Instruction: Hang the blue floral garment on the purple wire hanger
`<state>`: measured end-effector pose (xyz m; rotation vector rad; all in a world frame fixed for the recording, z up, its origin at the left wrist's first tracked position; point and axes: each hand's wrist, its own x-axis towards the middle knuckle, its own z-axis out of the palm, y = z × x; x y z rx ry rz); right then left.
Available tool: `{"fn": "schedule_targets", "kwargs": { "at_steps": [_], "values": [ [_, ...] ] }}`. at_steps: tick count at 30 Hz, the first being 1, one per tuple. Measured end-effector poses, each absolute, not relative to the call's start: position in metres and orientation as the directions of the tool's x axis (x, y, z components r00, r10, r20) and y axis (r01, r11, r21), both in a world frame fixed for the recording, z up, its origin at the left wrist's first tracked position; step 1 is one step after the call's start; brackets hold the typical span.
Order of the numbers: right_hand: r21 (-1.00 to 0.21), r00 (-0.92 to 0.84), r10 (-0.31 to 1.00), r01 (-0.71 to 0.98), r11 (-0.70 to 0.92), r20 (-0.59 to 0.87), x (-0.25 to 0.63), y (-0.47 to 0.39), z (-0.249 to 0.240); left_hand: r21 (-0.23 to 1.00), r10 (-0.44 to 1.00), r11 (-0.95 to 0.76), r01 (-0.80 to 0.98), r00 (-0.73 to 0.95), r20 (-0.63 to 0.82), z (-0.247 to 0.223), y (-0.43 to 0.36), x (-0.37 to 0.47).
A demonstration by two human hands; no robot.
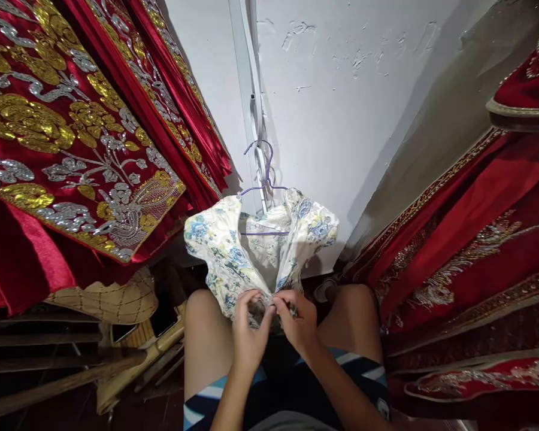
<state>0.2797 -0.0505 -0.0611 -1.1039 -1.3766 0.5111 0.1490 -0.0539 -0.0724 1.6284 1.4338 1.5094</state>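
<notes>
The floral blouse (227, 251) spreads just beyond the left hand (247, 329) and right hand (300, 320), both pinched on its front where the edges meet. A hard tug toward the body could drag its shoulders off the purple hanger (265, 233) beyond the hands; unevenly matched edges could pucker the front. Bodyward of the right hand, a pale mark (383, 409) on the shorts (206, 395) is too small to read; no other lettering is legible.

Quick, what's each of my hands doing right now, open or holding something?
Left hand: closed, holding the shirt at its front.
Right hand: closed, pinching the shirt's front beside it.
</notes>
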Motion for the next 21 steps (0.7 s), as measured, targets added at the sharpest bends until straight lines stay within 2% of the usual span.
{"fn": "schedule_targets", "kwargs": {
  "at_steps": [2,6,12,14,18,21],
  "values": [
    [-0.799,0.083,0.832,0.345,0.492,0.548,0.282,-0.043,-0.055,0.889,0.927,-0.333,0.316,-0.064,0.370,-0.068,-0.050,0.162],
    [-0.694,-0.020,0.784,0.451,0.561,0.620,0.299,0.008,-0.021,0.869,0.922,-0.369,0.329,0.007,0.388,-0.069,-0.042,0.173],
    [-0.450,-0.098,0.561,0.493,0.745,0.822,0.320,0.094,0.063,0.838,0.931,-0.365,0.407,0.136,0.339,-0.084,-0.037,0.173],
    [-0.473,-0.033,0.549,0.468,0.747,0.835,0.322,0.097,0.077,0.825,0.932,-0.360,0.436,0.202,0.300,-0.089,-0.036,0.169],
    [-0.595,0.077,0.613,0.364,0.717,0.786,0.322,0.079,0.081,0.841,0.923,-0.337,0.423,0.324,0.207,-0.076,-0.029,0.158],
    [-0.584,0.061,0.603,0.347,0.734,0.795,0.322,0.071,0.077,0.853,0.907,-0.395,0.341,0.290,0.305,-0.032,-0.012,0.152]
  ]
}}
